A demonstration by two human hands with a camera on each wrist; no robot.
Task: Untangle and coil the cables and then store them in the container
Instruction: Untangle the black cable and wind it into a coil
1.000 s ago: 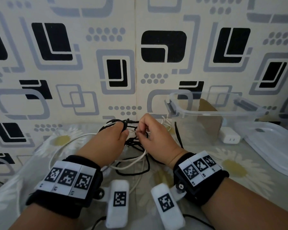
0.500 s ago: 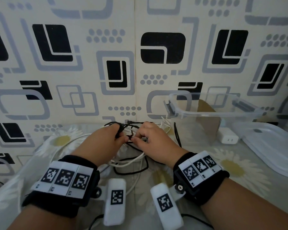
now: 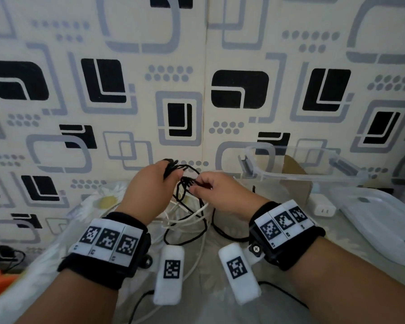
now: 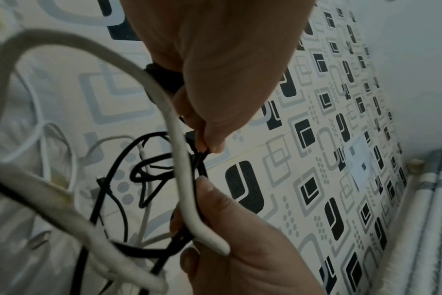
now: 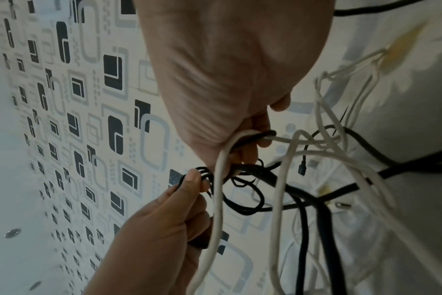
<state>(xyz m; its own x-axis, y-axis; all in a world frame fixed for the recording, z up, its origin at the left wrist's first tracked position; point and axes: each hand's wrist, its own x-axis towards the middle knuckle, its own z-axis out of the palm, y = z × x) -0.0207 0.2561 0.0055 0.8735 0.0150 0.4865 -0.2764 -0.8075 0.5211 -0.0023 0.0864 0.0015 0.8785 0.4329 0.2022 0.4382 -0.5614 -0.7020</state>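
A tangle of thin black cable (image 3: 188,181) and white cables (image 3: 185,218) hangs between my two hands above the flowered table. My left hand (image 3: 171,174) pinches a bunch of black loops between thumb and fingers; the left wrist view shows the pinch (image 4: 207,149). A short way to its right, my right hand (image 3: 197,187) grips other strands of the black cable (image 5: 242,169). A white cable (image 5: 220,179) loops over that hand. The clear plastic container (image 3: 262,176) stands open at the back right, with its lid (image 3: 384,220) lying flat beside it.
A white charger plug (image 3: 323,208) lies between container and lid. Loose black and white cable trails down onto the tablecloth (image 3: 220,307) under my wrists. The patterned wall (image 3: 197,90) rises right behind the tangle. An orange object (image 3: 0,279) sits at the far left.
Both hands have lifted the tangle higher off the table. The black loops are now pulled apart a little between them. The grips remain on the black cable.
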